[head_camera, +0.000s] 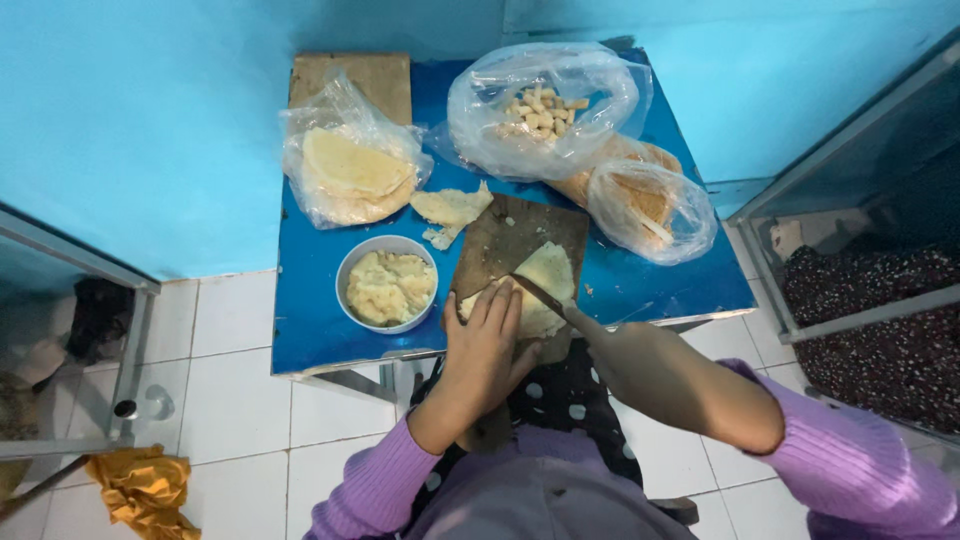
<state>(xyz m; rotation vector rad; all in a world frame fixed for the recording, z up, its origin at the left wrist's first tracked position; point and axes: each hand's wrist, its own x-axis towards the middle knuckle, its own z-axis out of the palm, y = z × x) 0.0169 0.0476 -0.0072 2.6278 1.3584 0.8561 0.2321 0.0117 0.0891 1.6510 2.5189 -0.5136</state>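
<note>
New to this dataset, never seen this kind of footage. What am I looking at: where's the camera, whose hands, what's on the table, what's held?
There is no machine here. One camera sits on a person's head and looks straight down, so the two arms in lilac sleeves are that person's own.

The left hand presses flat on a pale yellow flat piece of dough-like food lying on a brown wooden cutting board. The right hand holds a knife with its blade across that piece.

The board rests on a small blue table. Also there: a white round bowl of pale yellow chunks, and clear plastic bags holding flat rounds, small pale cubes and browner flat pieces.
</note>
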